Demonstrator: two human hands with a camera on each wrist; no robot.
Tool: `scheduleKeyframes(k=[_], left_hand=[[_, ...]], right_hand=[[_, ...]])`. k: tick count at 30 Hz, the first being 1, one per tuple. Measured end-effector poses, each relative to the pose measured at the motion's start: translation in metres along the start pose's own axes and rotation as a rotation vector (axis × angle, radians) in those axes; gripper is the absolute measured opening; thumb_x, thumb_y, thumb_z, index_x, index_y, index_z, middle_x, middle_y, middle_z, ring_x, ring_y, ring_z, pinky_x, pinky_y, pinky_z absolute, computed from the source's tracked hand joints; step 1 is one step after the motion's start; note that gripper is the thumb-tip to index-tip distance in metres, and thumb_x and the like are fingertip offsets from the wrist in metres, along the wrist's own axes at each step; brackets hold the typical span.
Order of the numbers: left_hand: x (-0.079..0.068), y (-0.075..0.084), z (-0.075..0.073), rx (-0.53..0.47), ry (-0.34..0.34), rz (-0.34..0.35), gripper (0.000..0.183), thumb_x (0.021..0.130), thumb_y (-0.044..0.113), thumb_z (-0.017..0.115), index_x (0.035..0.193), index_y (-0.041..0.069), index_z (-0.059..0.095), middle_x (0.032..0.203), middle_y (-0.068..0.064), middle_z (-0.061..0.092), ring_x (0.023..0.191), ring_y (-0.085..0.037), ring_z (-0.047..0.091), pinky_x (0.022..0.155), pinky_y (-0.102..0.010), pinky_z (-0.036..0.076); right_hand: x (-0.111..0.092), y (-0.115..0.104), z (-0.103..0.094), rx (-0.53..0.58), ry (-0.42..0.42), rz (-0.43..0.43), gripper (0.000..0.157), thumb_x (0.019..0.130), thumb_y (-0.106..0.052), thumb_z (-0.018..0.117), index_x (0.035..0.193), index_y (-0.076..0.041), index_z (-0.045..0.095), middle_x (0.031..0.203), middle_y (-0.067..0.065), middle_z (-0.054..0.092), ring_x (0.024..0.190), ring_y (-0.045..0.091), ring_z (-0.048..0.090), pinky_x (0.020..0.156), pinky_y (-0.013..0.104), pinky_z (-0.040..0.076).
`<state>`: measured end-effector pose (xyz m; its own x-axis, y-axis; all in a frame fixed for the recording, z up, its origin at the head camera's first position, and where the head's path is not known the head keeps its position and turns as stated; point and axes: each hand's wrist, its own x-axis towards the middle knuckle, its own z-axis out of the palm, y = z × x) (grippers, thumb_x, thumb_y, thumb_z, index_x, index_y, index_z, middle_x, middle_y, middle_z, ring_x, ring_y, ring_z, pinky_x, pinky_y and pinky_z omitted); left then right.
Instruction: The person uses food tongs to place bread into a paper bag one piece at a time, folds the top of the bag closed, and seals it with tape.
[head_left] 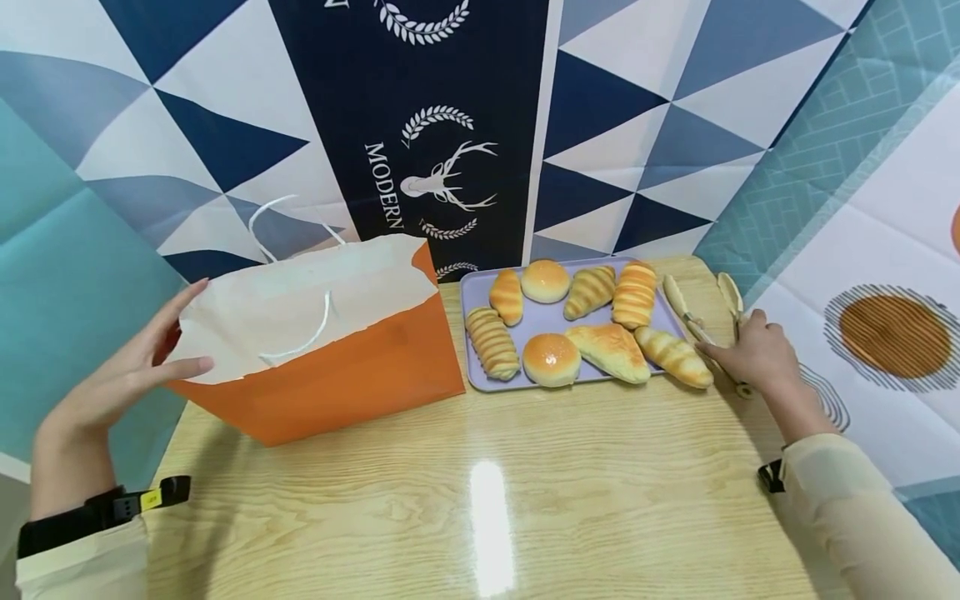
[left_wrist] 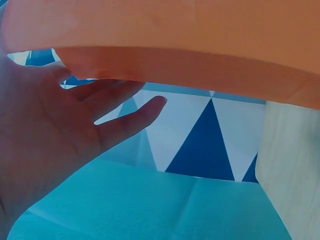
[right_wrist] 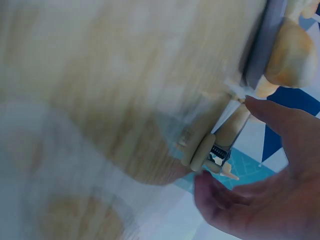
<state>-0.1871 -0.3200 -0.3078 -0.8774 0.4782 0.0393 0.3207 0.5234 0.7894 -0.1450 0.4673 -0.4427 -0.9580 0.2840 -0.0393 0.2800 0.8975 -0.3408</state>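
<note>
An orange paper bag (head_left: 360, 375) with a white inside and white cord handles stands tilted at the left of the table. Beside its left end is my left hand (head_left: 123, 375), thumb and fingers spread and touching the bag's rim. From the left wrist view, the fingers (left_wrist: 132, 117) reach out straight beneath the orange side. At the table's right edge lie light wooden tongs (head_left: 675, 297) with their arms apart. My right hand (head_left: 763, 354) is over them; in the right wrist view, its thumb and fingers stand apart on either side of the tongs (right_wrist: 200, 142).
A lilac tray (head_left: 480, 379) at the table's back holds several breads, among them a round bun (head_left: 552, 360) and a striped roll (head_left: 491, 342). One long loaf (head_left: 675, 357) overhangs the tray's front right corner, close to my right hand. Patterned cloth (head_left: 465, 125) hangs behind the wooden table (head_left: 600, 483).
</note>
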Motion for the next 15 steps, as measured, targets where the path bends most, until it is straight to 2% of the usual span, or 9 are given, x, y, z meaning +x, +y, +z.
scheduleKeyframes(k=[4, 8, 15], left_hand=[[0.001, 0.001, -0.001, 0.016, -0.009, -0.017, 0.091, 0.095, 0.003, 0.056, 0.159, 0.037, 0.0, 0.163, 0.01, -0.007, 0.147, -0.01, -0.004, 0.095, 0.009, 0.016], [0.001, 0.001, -0.001, 0.026, -0.007, -0.024, 0.091, 0.095, 0.004, 0.057, 0.159, 0.037, 0.0, 0.163, 0.009, -0.006, 0.147, -0.012, -0.003, 0.095, 0.009, 0.017], [-0.002, 0.002, 0.0, 0.037, -0.001, -0.007, 0.091, 0.095, 0.003, 0.057, 0.159, 0.036, 0.0, 0.164, 0.01, -0.006, 0.146, -0.008, -0.001, 0.096, 0.009, 0.017]], right_hand=[[0.005, 0.005, 0.003, -0.011, -0.008, 0.0, 0.101, 0.085, -0.06, 0.063, 0.119, 0.029, 0.032, 0.101, 0.05, 0.043, 0.088, 0.062, 0.047, 0.063, 0.066, 0.044], [0.011, 0.009, 0.005, -0.03, -0.01, 0.013, 0.101, 0.084, -0.065, 0.062, 0.113, 0.028, 0.037, 0.096, 0.046, 0.045, 0.085, 0.059, 0.05, 0.06, 0.062, 0.045], [0.017, 0.012, 0.007, -0.04, -0.014, 0.016, 0.092, 0.08, -0.07, 0.062, 0.095, 0.02, 0.052, 0.08, 0.038, 0.055, 0.066, 0.045, 0.056, 0.045, 0.047, 0.045]])
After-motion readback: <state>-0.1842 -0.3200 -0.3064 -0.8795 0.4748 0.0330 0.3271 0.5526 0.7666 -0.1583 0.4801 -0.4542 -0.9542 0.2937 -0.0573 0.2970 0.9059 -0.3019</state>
